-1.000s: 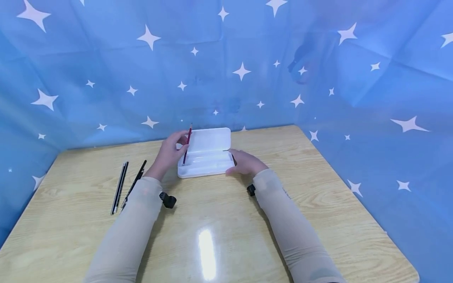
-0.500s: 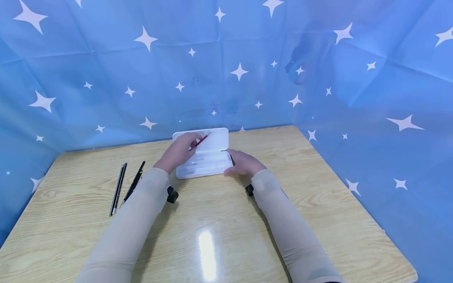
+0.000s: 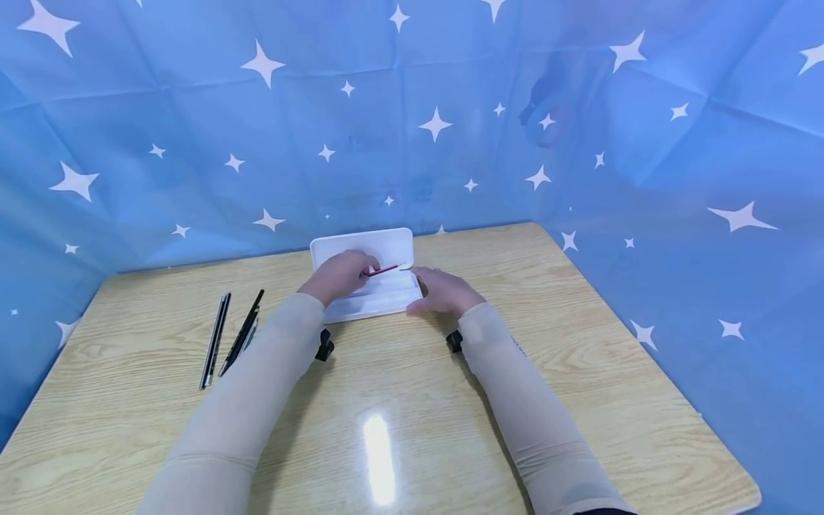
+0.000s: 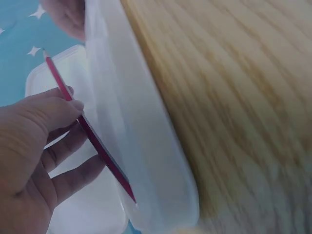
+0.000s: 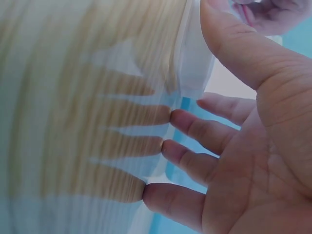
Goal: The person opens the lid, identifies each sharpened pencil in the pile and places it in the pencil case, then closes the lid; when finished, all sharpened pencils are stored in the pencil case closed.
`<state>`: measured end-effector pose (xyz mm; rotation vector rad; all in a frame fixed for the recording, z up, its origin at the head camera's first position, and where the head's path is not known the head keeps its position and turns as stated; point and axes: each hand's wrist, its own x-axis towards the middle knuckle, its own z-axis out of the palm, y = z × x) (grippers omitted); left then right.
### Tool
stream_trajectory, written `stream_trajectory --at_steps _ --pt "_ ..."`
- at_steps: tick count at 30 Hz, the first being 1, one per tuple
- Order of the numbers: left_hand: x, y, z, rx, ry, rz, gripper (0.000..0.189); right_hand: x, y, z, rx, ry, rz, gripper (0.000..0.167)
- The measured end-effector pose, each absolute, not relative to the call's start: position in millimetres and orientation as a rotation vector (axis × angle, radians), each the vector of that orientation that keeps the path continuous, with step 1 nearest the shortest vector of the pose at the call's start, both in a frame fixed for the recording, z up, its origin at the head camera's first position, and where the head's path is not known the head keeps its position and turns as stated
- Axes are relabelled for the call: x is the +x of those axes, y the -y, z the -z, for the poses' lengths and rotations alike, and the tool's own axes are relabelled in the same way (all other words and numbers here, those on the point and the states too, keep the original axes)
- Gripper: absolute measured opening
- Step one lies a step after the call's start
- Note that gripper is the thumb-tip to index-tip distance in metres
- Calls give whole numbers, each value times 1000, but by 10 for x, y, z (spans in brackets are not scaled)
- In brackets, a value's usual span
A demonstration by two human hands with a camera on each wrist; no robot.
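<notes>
A red pencil (image 3: 385, 271) is pinched between the thumb and fingers of my left hand (image 3: 341, 276), above the white pencil case (image 3: 370, 307). The case lies with its lid (image 3: 394, 243) folded back toward the curtain. In the left wrist view the pencil (image 4: 100, 146) runs slantwise beside the case's long wall (image 4: 146, 131), its sharpened tip pointing away; whether it touches the case I cannot tell. My right hand (image 3: 444, 292) stands at the case's right end. Its thumb lies along the case in the right wrist view, while several straight fingers (image 5: 178, 200) touch the table.
Several dark pencils (image 3: 214, 342) lie in two loose groups on the wooden table (image 3: 412, 400), left of my left forearm. A blue curtain (image 3: 373, 129) with white stars hangs behind the table and along its right side.
My left hand has moved right and over the case, turning the pencil from nearly upright to almost level, its tip now toward the right. The right hand has stayed at the case's end.
</notes>
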<state>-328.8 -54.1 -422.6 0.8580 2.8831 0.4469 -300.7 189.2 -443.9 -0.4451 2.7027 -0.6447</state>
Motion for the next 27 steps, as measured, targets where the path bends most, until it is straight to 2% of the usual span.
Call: stream_trajectory --at_steps 7,16,20,27 --pt "-3269 456 4285 922 -2890 -186 23 -3022 -1866 4418 -492 -2709 620 89" --pt "-3206 374 4345 898 -2981 -125 16 -3012 -1861 4424 -472 -2726 582 88" --pt "-3209 398 4377 938 -3025 -56 19 -2990 -1860 4415 -464 -2721 595 88" --pt "-3182 572 4280 905 -2994 -243 23 -2977 -1868 4409 -445 -2724 638 87"
